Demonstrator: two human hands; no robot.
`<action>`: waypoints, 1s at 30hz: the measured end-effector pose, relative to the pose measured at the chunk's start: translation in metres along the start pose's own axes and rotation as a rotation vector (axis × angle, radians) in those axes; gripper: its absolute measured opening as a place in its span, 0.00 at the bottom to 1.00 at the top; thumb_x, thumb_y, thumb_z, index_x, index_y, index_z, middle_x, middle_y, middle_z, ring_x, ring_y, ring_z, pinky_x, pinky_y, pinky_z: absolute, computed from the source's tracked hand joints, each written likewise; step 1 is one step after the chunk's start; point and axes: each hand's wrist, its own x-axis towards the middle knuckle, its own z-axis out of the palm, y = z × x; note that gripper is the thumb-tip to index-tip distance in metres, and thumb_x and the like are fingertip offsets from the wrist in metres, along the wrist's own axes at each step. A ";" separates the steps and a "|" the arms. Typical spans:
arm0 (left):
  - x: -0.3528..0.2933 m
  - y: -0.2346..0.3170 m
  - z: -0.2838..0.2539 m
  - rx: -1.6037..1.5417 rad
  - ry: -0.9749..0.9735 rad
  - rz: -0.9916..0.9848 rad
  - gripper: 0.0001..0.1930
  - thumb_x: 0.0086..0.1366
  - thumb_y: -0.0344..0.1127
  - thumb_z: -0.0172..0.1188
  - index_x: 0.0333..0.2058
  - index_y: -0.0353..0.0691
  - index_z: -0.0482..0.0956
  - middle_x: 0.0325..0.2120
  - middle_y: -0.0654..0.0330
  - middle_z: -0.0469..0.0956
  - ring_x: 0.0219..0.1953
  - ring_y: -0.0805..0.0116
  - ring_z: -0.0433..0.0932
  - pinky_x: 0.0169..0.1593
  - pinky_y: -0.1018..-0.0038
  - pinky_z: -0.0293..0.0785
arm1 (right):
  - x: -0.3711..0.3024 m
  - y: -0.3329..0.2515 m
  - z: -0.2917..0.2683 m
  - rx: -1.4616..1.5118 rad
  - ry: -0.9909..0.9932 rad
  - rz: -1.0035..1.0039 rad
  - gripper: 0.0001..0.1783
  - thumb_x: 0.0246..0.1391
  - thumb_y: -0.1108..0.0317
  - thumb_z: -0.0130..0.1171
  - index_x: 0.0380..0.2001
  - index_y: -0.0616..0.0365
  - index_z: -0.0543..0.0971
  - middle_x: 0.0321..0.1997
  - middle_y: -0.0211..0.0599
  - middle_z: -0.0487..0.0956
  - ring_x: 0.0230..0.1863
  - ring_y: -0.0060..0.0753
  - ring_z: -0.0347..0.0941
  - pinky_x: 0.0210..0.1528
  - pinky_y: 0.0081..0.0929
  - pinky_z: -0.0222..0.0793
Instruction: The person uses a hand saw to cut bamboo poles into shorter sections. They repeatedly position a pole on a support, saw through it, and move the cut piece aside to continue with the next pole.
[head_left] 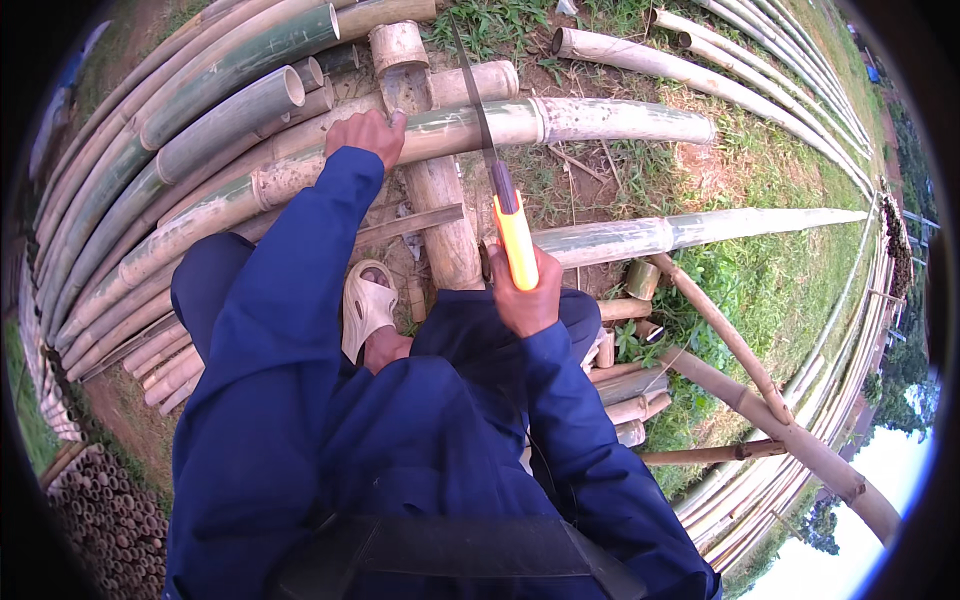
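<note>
A long bamboo pole (455, 130), pale with green patches, crosses in front of me from the lower left to the upper right. My left hand (365, 138) is closed over it, pressing down left of the saw. In my right hand (528, 295) is the yellow-orange handle of a hand saw (514, 238). The saw's thin dark blade points away from me and crosses the pole; whether its teeth are in the wood I cannot tell. A thick bamboo log (450, 240) runs away from me beneath the pole, and a notched upright bamboo piece (400, 75) stands at its far end.
Stacked bamboo poles (215, 115) fill the left side. Another bamboo pole (690, 232) stretches right beyond my right hand. Short cut pieces (635, 400) lie beside my right knee, near a propped bamboo frame (780, 420). My sandalled foot (372, 305) is close to the log.
</note>
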 end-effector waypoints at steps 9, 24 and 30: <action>-0.008 -0.004 -0.001 0.019 0.040 -0.012 0.32 0.73 0.59 0.46 0.35 0.34 0.88 0.34 0.40 0.86 0.42 0.43 0.86 0.57 0.55 0.76 | -0.123 -0.045 -0.097 -0.124 -0.178 0.120 0.19 0.60 0.77 0.66 0.55 0.68 0.82 0.34 0.47 0.87 0.34 0.28 0.84 0.40 0.26 0.77; -0.008 -0.007 0.003 0.016 0.086 0.030 0.32 0.73 0.58 0.47 0.33 0.34 0.88 0.31 0.40 0.86 0.38 0.42 0.86 0.54 0.54 0.77 | -0.132 -0.038 -0.097 -0.090 -0.124 0.089 0.17 0.60 0.76 0.65 0.52 0.69 0.83 0.35 0.47 0.87 0.37 0.27 0.85 0.42 0.28 0.78; 0.000 -0.005 0.001 -0.010 0.053 0.011 0.33 0.73 0.59 0.48 0.33 0.32 0.88 0.32 0.39 0.86 0.40 0.41 0.86 0.53 0.54 0.78 | -0.002 -0.002 -0.007 -0.027 -0.044 -0.010 0.12 0.62 0.69 0.67 0.28 0.66 0.78 0.19 0.43 0.75 0.20 0.28 0.65 0.26 0.35 0.65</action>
